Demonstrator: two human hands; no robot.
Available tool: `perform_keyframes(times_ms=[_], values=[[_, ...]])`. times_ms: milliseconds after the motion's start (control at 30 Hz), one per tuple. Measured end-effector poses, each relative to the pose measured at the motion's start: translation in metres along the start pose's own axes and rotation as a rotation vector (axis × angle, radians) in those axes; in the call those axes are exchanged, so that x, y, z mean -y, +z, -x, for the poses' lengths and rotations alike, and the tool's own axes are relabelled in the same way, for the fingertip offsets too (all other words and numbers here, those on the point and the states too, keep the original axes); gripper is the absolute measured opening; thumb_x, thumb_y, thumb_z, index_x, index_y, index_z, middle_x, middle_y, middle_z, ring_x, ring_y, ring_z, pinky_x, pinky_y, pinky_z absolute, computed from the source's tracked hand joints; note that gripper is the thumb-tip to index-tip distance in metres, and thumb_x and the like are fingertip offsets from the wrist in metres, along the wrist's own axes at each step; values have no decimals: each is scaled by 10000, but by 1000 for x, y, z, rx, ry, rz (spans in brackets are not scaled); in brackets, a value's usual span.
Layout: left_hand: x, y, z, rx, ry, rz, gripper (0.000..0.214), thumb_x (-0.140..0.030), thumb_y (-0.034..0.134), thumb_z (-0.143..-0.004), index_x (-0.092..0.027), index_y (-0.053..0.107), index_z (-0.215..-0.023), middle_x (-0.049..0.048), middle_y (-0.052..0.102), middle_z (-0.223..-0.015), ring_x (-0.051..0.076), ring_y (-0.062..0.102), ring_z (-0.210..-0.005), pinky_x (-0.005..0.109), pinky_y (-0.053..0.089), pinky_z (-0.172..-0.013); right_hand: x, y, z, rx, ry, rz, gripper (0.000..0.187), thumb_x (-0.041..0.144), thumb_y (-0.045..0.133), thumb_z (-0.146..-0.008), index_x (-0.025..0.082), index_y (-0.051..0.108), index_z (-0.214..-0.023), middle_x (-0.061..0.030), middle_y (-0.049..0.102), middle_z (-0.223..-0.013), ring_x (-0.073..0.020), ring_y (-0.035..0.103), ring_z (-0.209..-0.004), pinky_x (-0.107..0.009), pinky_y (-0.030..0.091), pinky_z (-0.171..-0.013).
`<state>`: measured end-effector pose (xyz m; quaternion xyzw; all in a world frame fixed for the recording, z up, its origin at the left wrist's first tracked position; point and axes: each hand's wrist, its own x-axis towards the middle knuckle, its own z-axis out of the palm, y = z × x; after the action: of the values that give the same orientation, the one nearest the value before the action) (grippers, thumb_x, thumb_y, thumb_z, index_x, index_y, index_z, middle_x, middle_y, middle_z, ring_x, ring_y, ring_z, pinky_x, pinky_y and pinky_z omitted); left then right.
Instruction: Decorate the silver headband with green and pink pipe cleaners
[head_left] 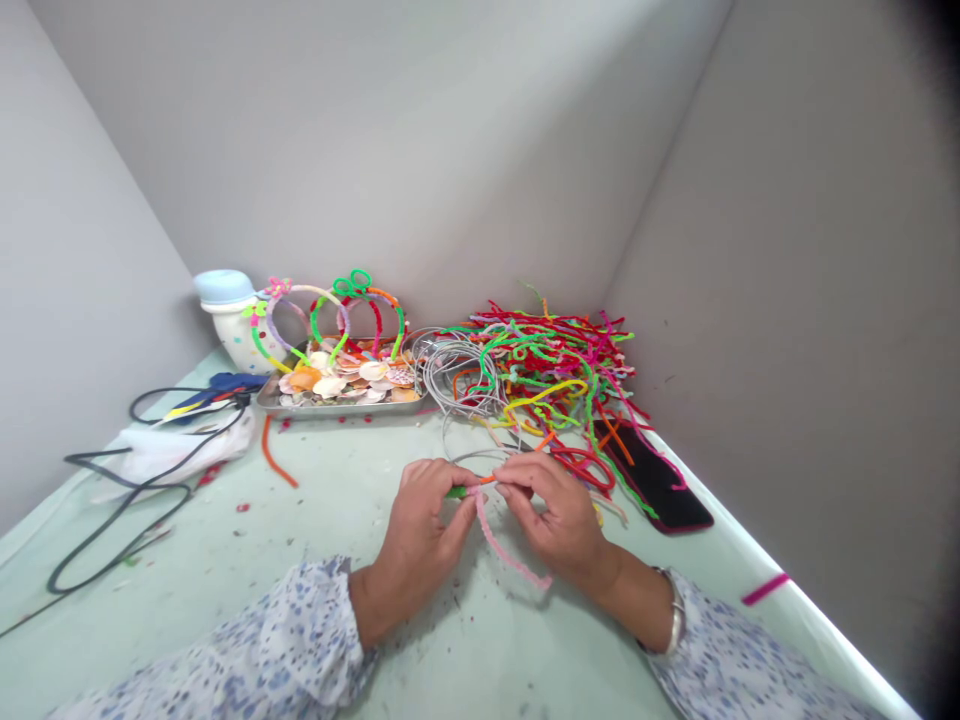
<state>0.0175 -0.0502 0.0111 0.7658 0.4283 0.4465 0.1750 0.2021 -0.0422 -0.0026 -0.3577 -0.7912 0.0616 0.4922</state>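
My left hand (422, 527) is closed, its thumb and fingers pinching where a green pipe cleaner (457, 492) meets a pink pipe cleaner (504, 553). The pink one's loose end hangs down between my hands toward the table. Opposite it, my right hand (556, 512) pinches a short orange stretch of pipe cleaner (488, 480) that runs across to the left fingertips. A thin grey wire loop (472, 455) rises just behind the fingers; whether it passes inside the pipe cleaners is hidden.
Behind my hands lie a coil of grey wire (454, 375) and a heap of coloured pipe cleaners (540, 350). A metal tray (345, 409) holds shells, with wrapped headbands (300, 290) standing at it. A white bottle (238, 335), black cable (161, 487) and black phone-like slab (671, 490) lie around.
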Motion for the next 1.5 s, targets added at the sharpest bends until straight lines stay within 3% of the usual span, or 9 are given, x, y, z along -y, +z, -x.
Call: perform_keyframes(times_ms=[900, 1500], values=[[5, 0, 2, 31, 52, 53, 60, -205, 593, -866, -209, 597, -806, -7, 614, -751, 176, 551, -761, 350, 356, -790, 3, -2, -4, 61, -17, -109, 170, 76, 567, -828, 205, 585, -937, -59, 623, -901, -194, 599, -898, -347, 503, -776], [1, 0, 2, 57, 10, 12, 57, -219, 571, -870, -211, 609, -828, 13, 637, -773, 193, 566, -765, 365, 385, -793, -1, -2, -2, 89, 27, -107, 148, 103, 555, -846, 215, 579, -939, -62, 612, -907, -208, 589, -903, -368, 500, -793]])
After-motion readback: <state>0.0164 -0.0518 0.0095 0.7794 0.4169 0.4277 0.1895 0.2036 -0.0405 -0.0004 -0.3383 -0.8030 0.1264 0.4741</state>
